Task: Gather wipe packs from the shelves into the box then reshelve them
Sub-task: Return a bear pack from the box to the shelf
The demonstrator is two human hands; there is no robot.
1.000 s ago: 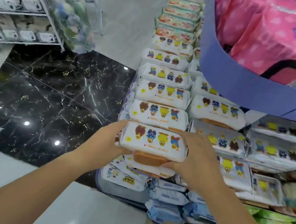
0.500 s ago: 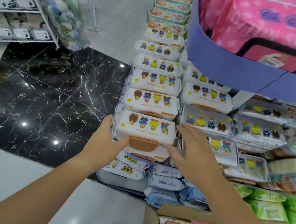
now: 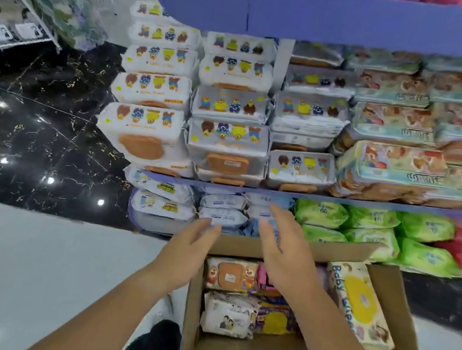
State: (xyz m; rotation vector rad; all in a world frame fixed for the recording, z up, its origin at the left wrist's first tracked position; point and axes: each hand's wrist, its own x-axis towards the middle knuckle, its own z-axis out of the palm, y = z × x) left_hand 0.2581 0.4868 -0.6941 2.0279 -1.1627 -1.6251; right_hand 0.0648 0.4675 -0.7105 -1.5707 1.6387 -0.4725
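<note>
A white bear-print wipe pack [image 3: 143,130] with a brown lid sits at the front left end of the middle shelf, on top of another pack. My left hand [image 3: 191,247] and my right hand [image 3: 279,243] hover empty, fingers straight, over the far edge of the cardboard box [image 3: 404,296] on the floor. The box holds several wipe packs, among them a brown-lidded pack [image 3: 230,274], a white pack [image 3: 228,315] and a yellow "Baby Wipes" pack [image 3: 360,307] leaning at its right side.
The purple shelf unit [image 3: 340,13] holds rows of bear-print packs [image 3: 225,143], pastel packs [image 3: 391,167] at right, and blue [image 3: 223,216], green [image 3: 371,233] and red packs on the lowest level. A wire rack [image 3: 17,5] stands far left. My legs are below the box.
Both hands let go of the bear-print pack on the shelf and drew back down over the box. The view tilted down and right, bringing the box into sight.
</note>
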